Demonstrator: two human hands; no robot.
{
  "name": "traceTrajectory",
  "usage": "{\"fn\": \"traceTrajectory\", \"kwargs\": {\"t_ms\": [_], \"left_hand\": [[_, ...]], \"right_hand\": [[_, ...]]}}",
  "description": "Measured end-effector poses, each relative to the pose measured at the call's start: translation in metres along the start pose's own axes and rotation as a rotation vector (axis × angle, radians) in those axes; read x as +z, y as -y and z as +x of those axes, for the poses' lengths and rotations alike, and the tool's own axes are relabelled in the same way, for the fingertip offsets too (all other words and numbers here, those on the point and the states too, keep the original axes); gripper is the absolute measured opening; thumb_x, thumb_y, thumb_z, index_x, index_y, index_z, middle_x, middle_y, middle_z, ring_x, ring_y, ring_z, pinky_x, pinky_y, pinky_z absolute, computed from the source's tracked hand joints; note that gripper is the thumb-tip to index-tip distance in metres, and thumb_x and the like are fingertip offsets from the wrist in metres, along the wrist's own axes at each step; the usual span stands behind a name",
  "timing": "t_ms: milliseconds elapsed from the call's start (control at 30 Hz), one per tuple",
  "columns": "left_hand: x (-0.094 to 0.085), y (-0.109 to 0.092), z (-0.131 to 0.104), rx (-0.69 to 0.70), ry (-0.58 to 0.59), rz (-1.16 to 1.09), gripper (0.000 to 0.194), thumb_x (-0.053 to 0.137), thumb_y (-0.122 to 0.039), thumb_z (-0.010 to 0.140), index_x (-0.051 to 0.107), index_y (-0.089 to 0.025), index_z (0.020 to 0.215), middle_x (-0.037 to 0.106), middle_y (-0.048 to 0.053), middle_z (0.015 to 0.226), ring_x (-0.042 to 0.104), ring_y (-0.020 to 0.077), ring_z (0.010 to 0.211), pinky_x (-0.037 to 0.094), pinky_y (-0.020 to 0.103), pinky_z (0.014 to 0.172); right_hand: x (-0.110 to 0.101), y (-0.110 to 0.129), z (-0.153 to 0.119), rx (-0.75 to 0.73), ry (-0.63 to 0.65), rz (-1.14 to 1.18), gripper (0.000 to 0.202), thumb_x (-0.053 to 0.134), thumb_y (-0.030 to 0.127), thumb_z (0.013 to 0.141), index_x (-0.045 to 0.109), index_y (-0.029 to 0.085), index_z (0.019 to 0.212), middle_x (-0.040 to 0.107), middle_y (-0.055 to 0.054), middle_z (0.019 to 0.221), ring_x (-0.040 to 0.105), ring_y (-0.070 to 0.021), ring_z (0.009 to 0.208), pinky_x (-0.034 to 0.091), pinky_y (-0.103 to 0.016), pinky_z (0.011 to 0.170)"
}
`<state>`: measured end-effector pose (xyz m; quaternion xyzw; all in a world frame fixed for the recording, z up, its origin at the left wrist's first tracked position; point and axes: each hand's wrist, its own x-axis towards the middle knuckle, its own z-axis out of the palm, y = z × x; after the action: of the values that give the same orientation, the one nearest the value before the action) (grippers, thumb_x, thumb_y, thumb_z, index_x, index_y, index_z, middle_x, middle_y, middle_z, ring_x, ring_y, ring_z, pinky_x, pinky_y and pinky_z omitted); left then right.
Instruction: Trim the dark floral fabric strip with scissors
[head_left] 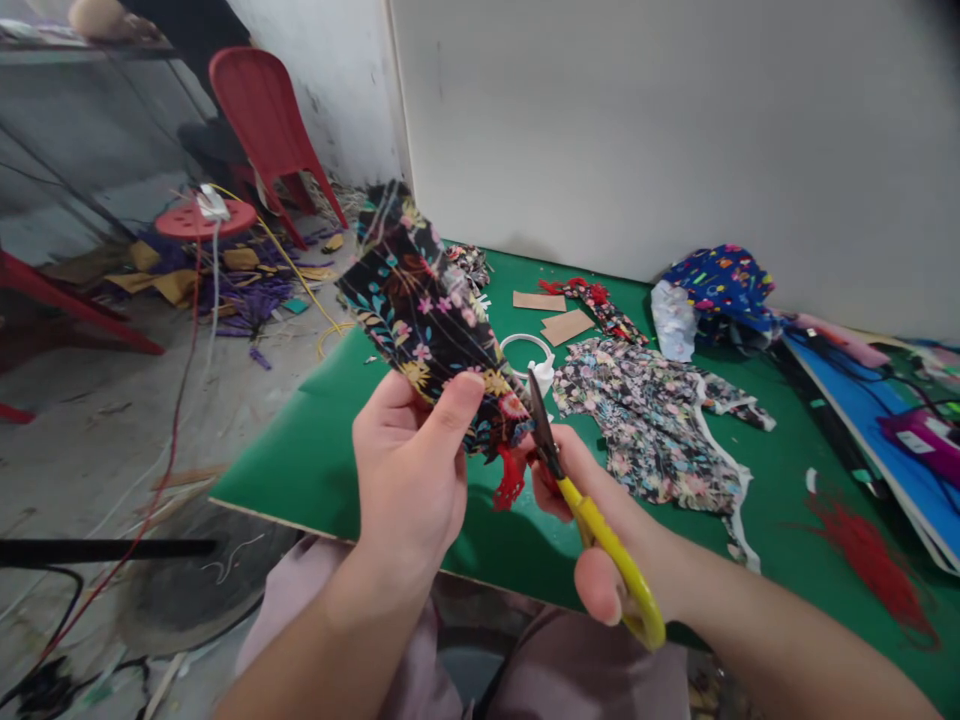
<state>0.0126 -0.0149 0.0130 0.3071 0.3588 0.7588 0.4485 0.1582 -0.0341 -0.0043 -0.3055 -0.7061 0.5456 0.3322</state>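
Note:
My left hand (412,470) grips a folded piece of black floral fabric (427,310), held up over the near edge of the green table (315,450). A bit of red trim (511,482) hangs from the fabric's lower end. My right hand (592,520) holds yellow-handled scissors (600,525), whose dark blades point up and touch the fabric's lower right edge beside the trim.
On the table lie a light floral garment (660,430), cardboard pieces (559,318), a white ring (526,352), a blue patterned cloth heap (720,285), red threads (874,560) and a blue board (885,430). A red chair (262,120) and scraps sit on the floor to the left.

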Motion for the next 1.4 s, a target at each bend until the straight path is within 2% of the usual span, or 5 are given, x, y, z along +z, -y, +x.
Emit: {"fn": "traceTrajectory", "kwargs": {"t_ms": [400,567,1067,1233,1400], "left_hand": [[-0.001,-0.001,0.0,0.0,0.031,-0.036,0.009,0.074,-0.021,0.072,0.073,-0.025,0.08,0.069,-0.004,0.073,0.06,0.008,0.061,0.053,0.017,0.063],[-0.001,-0.002,0.0,0.018,0.02,0.006,0.011,0.074,-0.022,0.072,0.073,-0.026,0.081,0.07,-0.004,0.076,0.062,0.0096,0.064,0.054,0.019,0.065],[-0.003,-0.003,0.003,0.031,-0.004,0.054,0.009,0.076,-0.021,0.069,0.072,-0.026,0.075,0.07,-0.004,0.075,0.06,0.0096,0.059,0.053,0.022,0.06],[-0.003,-0.003,0.003,0.028,-0.008,0.057,0.009,0.076,-0.022,0.069,0.071,-0.026,0.075,0.071,-0.004,0.077,0.061,0.0105,0.06,0.053,0.022,0.061],[-0.004,-0.002,0.004,0.034,0.015,0.036,0.008,0.076,-0.022,0.069,0.071,-0.026,0.075,0.069,-0.004,0.072,0.058,0.0092,0.055,0.052,0.022,0.058]], "right_hand": [[-0.003,0.003,0.0,-0.011,0.019,-0.092,0.079,0.046,0.082,0.062,0.04,0.022,0.113,0.044,-0.001,0.089,0.037,-0.0117,0.069,0.038,-0.024,0.06],[-0.004,0.006,0.001,0.021,0.04,-0.099,0.08,0.043,0.083,0.062,0.041,0.022,0.113,0.047,-0.002,0.091,0.038,-0.0117,0.07,0.04,-0.025,0.061],[-0.006,0.009,0.0,0.05,0.051,-0.122,0.076,0.04,0.084,0.062,0.044,0.022,0.107,0.044,0.0,0.082,0.035,-0.0105,0.063,0.035,-0.024,0.052],[-0.006,0.011,0.001,0.122,0.043,-0.102,0.068,0.041,0.081,0.066,0.045,0.023,0.102,0.042,0.002,0.078,0.032,-0.0089,0.059,0.031,-0.022,0.049],[-0.009,0.001,-0.001,0.076,0.064,0.011,0.089,0.05,0.086,0.051,0.046,0.022,0.112,0.047,-0.002,0.09,0.042,-0.0127,0.071,0.039,-0.024,0.058]]}}
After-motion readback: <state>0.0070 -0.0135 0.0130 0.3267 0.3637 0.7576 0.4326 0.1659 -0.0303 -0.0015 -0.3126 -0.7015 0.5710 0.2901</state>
